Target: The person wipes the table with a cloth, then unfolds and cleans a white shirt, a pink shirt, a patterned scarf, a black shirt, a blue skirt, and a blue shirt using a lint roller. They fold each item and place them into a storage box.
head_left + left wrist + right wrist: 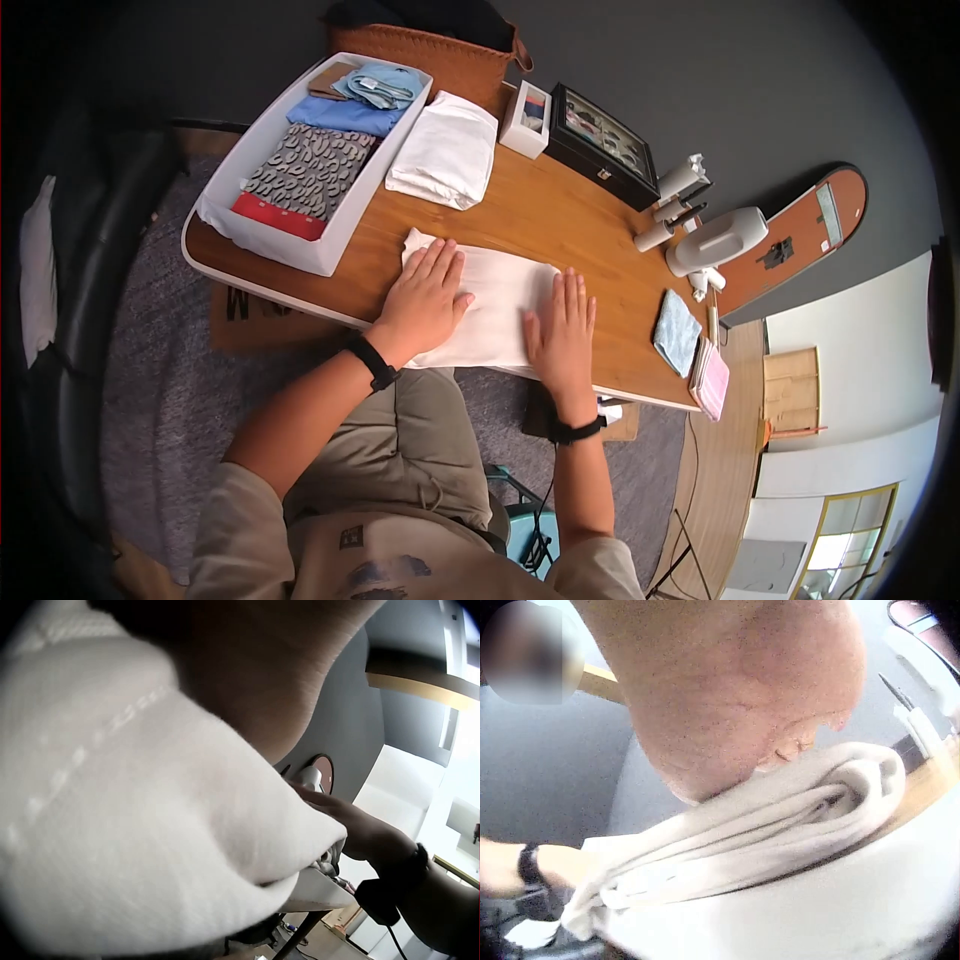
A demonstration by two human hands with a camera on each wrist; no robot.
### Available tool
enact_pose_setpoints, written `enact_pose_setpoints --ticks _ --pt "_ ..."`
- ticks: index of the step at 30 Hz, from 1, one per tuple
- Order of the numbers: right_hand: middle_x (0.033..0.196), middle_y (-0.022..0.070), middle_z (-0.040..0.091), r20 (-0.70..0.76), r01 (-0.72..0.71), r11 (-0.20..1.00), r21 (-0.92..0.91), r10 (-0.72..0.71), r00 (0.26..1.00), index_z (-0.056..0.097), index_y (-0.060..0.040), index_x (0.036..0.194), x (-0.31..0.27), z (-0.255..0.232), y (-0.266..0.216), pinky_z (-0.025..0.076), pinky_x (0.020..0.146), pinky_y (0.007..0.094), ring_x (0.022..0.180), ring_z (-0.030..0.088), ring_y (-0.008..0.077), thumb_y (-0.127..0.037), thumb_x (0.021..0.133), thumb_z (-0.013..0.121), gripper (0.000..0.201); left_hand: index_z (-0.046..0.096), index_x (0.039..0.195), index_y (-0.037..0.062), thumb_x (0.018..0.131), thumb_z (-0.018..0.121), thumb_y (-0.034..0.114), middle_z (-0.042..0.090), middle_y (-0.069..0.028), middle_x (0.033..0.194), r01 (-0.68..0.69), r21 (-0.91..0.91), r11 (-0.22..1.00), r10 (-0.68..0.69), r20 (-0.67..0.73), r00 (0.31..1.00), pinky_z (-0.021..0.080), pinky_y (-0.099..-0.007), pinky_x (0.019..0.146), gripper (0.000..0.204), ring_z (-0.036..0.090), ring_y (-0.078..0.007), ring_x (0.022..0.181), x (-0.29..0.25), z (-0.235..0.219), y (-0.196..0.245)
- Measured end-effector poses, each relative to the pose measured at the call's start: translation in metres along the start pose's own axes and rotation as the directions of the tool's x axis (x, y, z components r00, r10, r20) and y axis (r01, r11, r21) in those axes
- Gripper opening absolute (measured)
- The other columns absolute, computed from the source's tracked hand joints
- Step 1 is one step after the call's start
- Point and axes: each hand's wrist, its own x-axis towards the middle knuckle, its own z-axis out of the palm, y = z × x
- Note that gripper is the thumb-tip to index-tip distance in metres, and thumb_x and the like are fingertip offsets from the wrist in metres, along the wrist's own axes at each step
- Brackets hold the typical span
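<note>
A folded white cloth (490,300) lies at the front edge of the wooden table, its layers stacked in the right wrist view, where the folded cloth (757,832) shows a rounded fold at one end. My left hand (428,298) rests on its left part with straight fingers pointing away from me. On its right edge lies my right hand (562,335), fingers also straight and palm down. In the left wrist view the cloth (150,810) fills the foreground, with the right hand (360,829) beyond it.
Left on the table (560,215) stands a white box (335,245) of folded clothes. Behind the cloth lies another folded white garment (445,150). A black display case (603,145), a white bottle (718,243), a blue cloth (678,332) and a pink cloth (710,380) line the back and right.
</note>
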Motion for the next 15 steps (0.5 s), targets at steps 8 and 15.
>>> enact_pose_setpoints --ticks 8,15 --pt "0.137 0.0382 0.065 0.229 -0.477 0.739 0.476 0.420 0.878 0.043 0.0128 0.156 0.007 -0.018 0.004 0.055 0.104 0.0478 0.124 0.068 0.0481 -0.040 0.107 0.068 0.076 0.050 0.154 -0.0099 0.104 0.060 0.052 0.045 -0.0292 0.165 -0.116 0.007 0.993 0.115 0.066 0.991 0.024 -0.0568 0.131 0.080 0.036 -0.0418 0.159 -0.020 -0.032 0.046" --pt "0.118 0.0213 0.076 0.621 -0.711 0.194 0.676 0.369 0.692 0.051 0.0133 0.150 0.030 -0.017 0.041 0.061 0.085 0.0344 0.103 0.076 0.0226 -0.024 0.102 0.077 0.067 0.041 0.160 -0.0071 0.087 0.084 0.043 0.037 -0.0294 0.169 -0.102 -0.005 0.995 0.102 0.123 0.987 0.023 -0.0612 0.131 0.099 0.031 -0.0475 0.160 -0.040 -0.030 0.065"
